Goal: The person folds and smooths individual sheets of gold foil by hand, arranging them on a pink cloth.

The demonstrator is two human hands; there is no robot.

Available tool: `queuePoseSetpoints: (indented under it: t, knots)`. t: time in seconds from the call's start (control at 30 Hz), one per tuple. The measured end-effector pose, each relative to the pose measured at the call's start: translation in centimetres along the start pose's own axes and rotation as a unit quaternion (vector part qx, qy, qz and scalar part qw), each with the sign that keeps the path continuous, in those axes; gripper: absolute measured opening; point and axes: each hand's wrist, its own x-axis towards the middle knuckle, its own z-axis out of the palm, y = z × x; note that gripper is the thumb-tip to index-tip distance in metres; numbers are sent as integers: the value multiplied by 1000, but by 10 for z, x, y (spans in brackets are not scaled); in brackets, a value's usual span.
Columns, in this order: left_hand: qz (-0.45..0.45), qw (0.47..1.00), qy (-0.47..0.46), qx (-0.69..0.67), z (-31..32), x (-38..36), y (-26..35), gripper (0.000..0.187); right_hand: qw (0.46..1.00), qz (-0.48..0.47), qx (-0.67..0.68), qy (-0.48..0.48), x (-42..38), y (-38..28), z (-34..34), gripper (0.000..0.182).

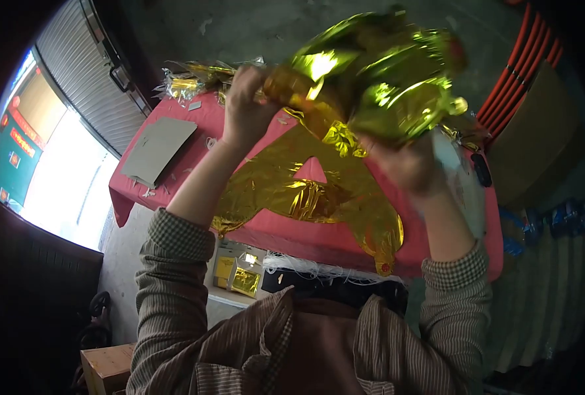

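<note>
Both of my hands are raised over a table with a pink cloth (pixel 240 128). Shiny gold foil (pixel 385 79), crumpled and partly blurred, is lifted between them. My left hand (pixel 246 108) is closed on the foil's left end. Under the foil's lower right edge is my right hand (pixel 404 161), blurred, its fingers closed on the foil and partly hidden by it. Below them a flat gold foil piece shaped like a letter A (pixel 312 178) hangs or lies over the cloth, its right leg reaching the front edge. Where the two foil parts meet is unclear.
A grey board (pixel 159 151) lies on the table's left side. Loose foil (pixel 197 79) sits at the back left, and a black object (pixel 481 170) at the right edge. Below the front edge stands a box with gold packets (pixel 245 280). Red tubes (pixel 520 72) rise at right.
</note>
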Motion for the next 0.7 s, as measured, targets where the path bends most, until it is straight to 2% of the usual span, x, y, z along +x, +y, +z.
queuePoseSetpoints:
  t: [0.07, 0.1, 0.17, 0.2, 0.27, 0.3, 0.43, 0.5, 0.53, 0.63, 0.7]
  knots:
    - [5, 997, -65, -45, 4, -33, -25, 21, 998, -19, 25, -51, -13, -6, 16, 19]
    - [6, 997, -65, -46, 3, -43, -29, 21, 998, -19, 25, -50, -24, 0, 20, 19]
    - [-47, 986, -161, -24, -4, -66, -27, 30, 966, -4, -6, -257, -53, 21, 32, 19]
    - [-75, 975, -208, -13, -10, -79, -24, 35, 966, -4, -5, -258, -69, 30, 41, 19]
    - [-129, 946, -298, 12, -21, -105, -23, 46, 957, -46, -111, -262, -96, 43, 57, 25]
    - [-130, 939, -315, 40, -23, -119, -28, 54, 947, -11, -129, -292, -108, 44, 60, 30]
    - [-178, 909, -375, 21, -45, -144, -23, 53, 924, 51, -124, -359, -124, 46, 56, 38]
    - [-165, 881, -434, 91, -51, -153, -21, 53, 909, 121, -84, -389, -123, 41, 48, 41]
    - [-167, 880, -434, 91, -52, -155, -18, 53, 909, 121, -82, -390, -121, 38, 42, 41]
    - [-161, 883, -420, 136, -47, -154, 2, 55, 843, 181, -10, -506, -103, 32, 26, 54]
    - [-198, 860, -439, 167, -42, -150, 20, 53, 853, 213, 35, -475, -93, 42, 30, 54]
